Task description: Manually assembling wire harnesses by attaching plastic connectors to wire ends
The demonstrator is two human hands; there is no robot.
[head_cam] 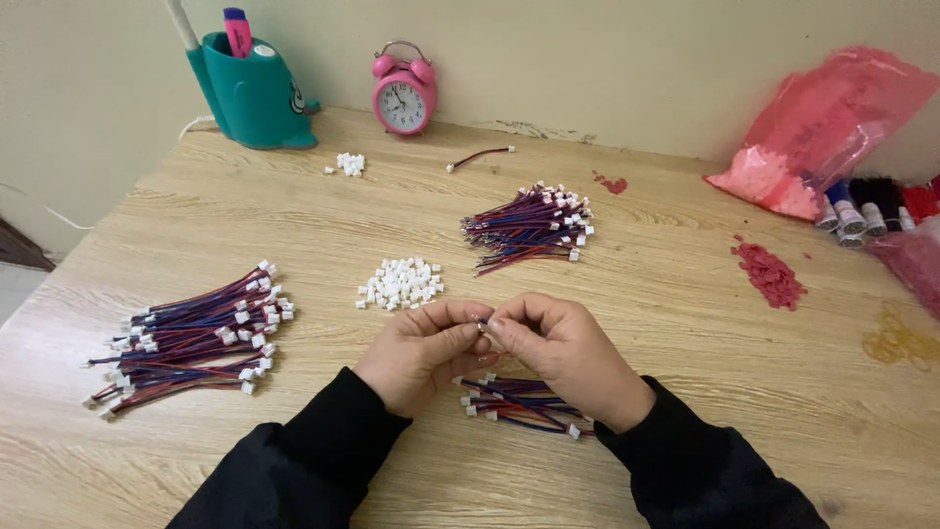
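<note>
My left hand (423,351) and my right hand (560,350) meet fingertip to fingertip above the wooden table (685,313), both pinching one small wire end with a connector (483,322); most of it is hidden by my fingers. Under my hands lies a small bundle of red and blue wires with white connectors (519,402). Just beyond my fingers sits a pile of small white connector housings (401,282). A big bundle of the same wires (191,333) lies at the left, another bundle (534,225) at the back middle.
A teal pen holder (253,93) and a pink alarm clock (402,93) stand by the wall. A few white housings (350,163) and a single wire (480,156) lie behind. Pink bags (822,127), thread spools (867,211), red bits (771,274) and rubber bands (896,343) fill the right.
</note>
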